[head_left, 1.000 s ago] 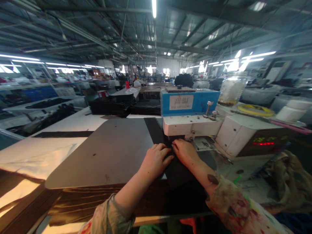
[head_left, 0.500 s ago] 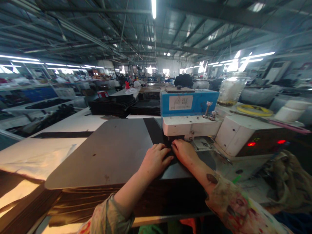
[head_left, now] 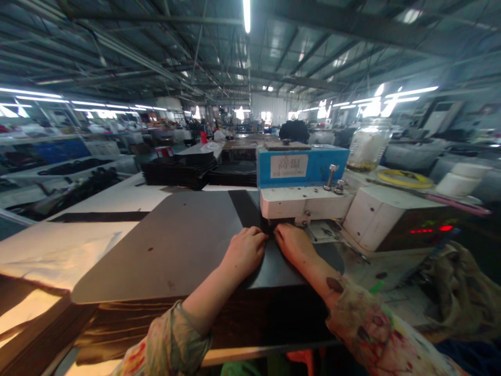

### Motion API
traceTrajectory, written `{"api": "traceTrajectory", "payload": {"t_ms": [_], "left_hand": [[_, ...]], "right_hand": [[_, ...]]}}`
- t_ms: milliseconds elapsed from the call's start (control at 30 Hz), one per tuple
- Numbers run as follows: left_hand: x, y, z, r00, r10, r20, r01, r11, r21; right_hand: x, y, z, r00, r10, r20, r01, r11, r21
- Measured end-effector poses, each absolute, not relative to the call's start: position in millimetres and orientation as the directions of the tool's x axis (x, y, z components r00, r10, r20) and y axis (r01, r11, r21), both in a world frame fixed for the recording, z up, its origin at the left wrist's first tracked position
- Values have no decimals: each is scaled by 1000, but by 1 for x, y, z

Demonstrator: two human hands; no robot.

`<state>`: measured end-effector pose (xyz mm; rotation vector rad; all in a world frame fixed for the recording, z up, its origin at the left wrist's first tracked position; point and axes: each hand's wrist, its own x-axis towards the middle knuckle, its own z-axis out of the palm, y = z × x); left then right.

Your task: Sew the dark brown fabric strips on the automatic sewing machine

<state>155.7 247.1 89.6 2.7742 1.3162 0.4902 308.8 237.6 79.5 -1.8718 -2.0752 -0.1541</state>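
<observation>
A black strip (head_left: 243,208) lies across the dark sheet material and runs under the white head (head_left: 301,202) of a blue-and-white machine (head_left: 321,156). My left hand (head_left: 245,253) has its fingers curled at the near end of this strip, just left of the head. Close beside it, my right hand (head_left: 293,243) is closed with its fingertips at the strip, right under the front of the head. The fingertips of both hands are partly hidden. Left of them, a smooth grey plate (head_left: 156,245) with rounded corners extends over the table.
Stacks of black sheets (head_left: 178,169) stand behind the plate. On the machine's right sit a glass jar (head_left: 369,143), a yellow ring (head_left: 405,178) and a white container (head_left: 462,179). A red-lit display (head_left: 426,230) faces me. Brown cloth (head_left: 462,292) hangs at the right.
My left hand has shifted slightly left and its thumb has drawn in out of sight. My right hand has stayed nearly in place. The red digits on the display look different.
</observation>
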Motion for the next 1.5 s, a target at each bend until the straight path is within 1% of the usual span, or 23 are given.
{"api": "traceTrajectory", "payload": {"t_ms": [233, 400, 467, 533, 633, 800, 933, 1033, 1100, 1167, 1233, 1300, 1333, 1433, 1500], "left_hand": [[153, 265, 92, 590, 780, 212, 778, -618, 111], [147, 285, 93, 571, 789, 226, 806, -591, 28], [142, 293, 95, 575, 787, 222, 808, -588, -8], [137, 298, 100, 586, 782, 211, 804, -594, -31], [134, 301, 109, 619, 763, 187, 782, -619, -67], [138, 298, 114, 655, 740, 154, 756, -644, -118], [141, 306, 106, 609, 770, 189, 793, -596, -128], [136, 312, 100, 561, 792, 240, 827, -552, -111], [127, 310, 98, 556, 792, 254, 829, -551, -96], [116, 300, 98, 566, 783, 256, 818, -571, -64], [105, 281, 98, 580, 771, 261, 803, -596, -23], [96, 256, 98, 594, 760, 262, 788, -616, 2], [93, 242, 99, 600, 759, 253, 784, -621, 4], [90, 203, 99, 611, 760, 222, 779, -626, -1], [92, 182, 97, 629, 746, 220, 766, -643, -11]], "right_hand": [[309, 239, 77, -68, 945, 320, 975, 131, -179], [311, 229, 84, -99, 946, 308, 958, 175, -227], [313, 221, 86, -110, 946, 305, 940, 199, -278], [315, 212, 84, -118, 941, 317, 904, 234, -359], [318, 204, 78, -118, 917, 381, 842, 296, -452], [319, 199, 71, -111, 891, 440, 819, 333, -468], [319, 200, 71, -120, 884, 451, 813, 348, -467], [319, 201, 72, -124, 876, 466, 811, 360, -462], [320, 199, 73, -134, 869, 477, 799, 379, -466], [320, 191, 76, -130, 858, 498, 754, 411, -512], [318, 175, 78, -99, 856, 507, 663, 436, -608], [314, 152, 76, -58, 885, 461, 550, 414, -725], [311, 141, 74, -50, 911, 409, 492, 379, -784], [300, 113, 60, -96, 975, 199, 333, 220, -917], [291, 104, 48, -139, 988, 72, 242, 105, -965]]}}
